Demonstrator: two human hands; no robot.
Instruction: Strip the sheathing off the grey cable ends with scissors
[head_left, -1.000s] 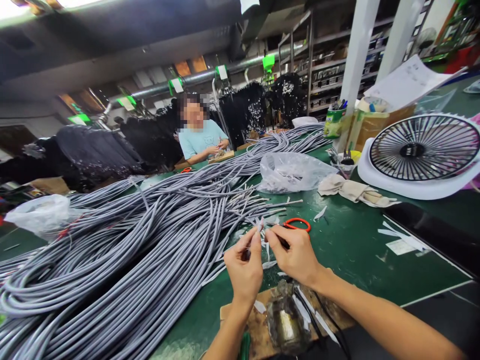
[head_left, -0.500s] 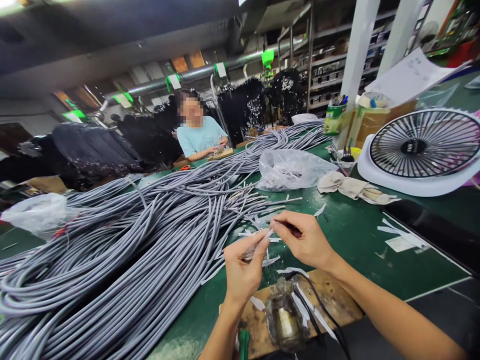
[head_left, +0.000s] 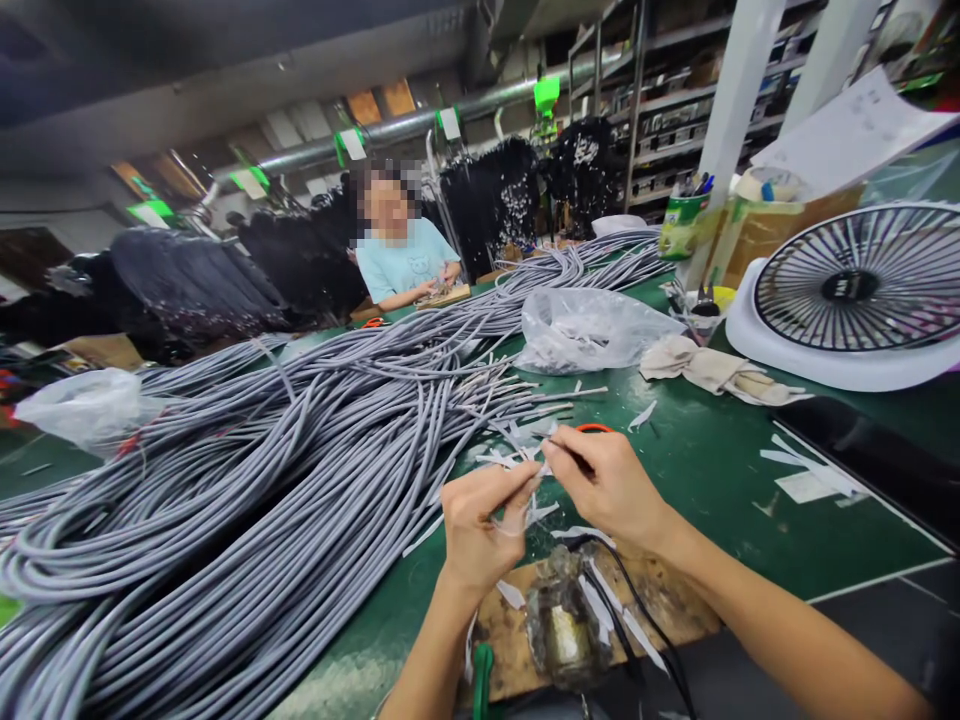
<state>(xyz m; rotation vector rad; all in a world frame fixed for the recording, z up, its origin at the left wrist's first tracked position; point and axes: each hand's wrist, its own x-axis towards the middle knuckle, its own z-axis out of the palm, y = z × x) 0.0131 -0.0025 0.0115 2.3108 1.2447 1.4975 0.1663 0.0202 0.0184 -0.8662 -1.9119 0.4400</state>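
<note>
My left hand [head_left: 480, 520] is closed in a pinch, with a thin whitish strip [head_left: 516, 522] showing at its fingers. The fingertips of my right hand [head_left: 611, 485] pinch right beside it, closed on something too small to make out. Both hands are raised over the green table in front of me. Under them lie white paper-like scraps [head_left: 544, 512]. To the left spreads a large bundle of grey cables [head_left: 322, 480], its stripped ends [head_left: 517, 395] reaching toward my hands. An orange ring [head_left: 595, 428] shows behind my right hand.
Close to me, a wooden board [head_left: 510, 650] carries a crusted metal block [head_left: 566, 630] with black cords; a green handle [head_left: 483, 680] stands beside it. A clear bag [head_left: 592, 330], cloth gloves [head_left: 712, 370] and a fan [head_left: 847, 290] lie beyond. A co-worker [head_left: 409, 265] sits across.
My right hand's fingertips have shifted slightly, and the orange ring behind it has come into view. The strip in my left hand now shows less between the two hands. The view has tilted a little.
</note>
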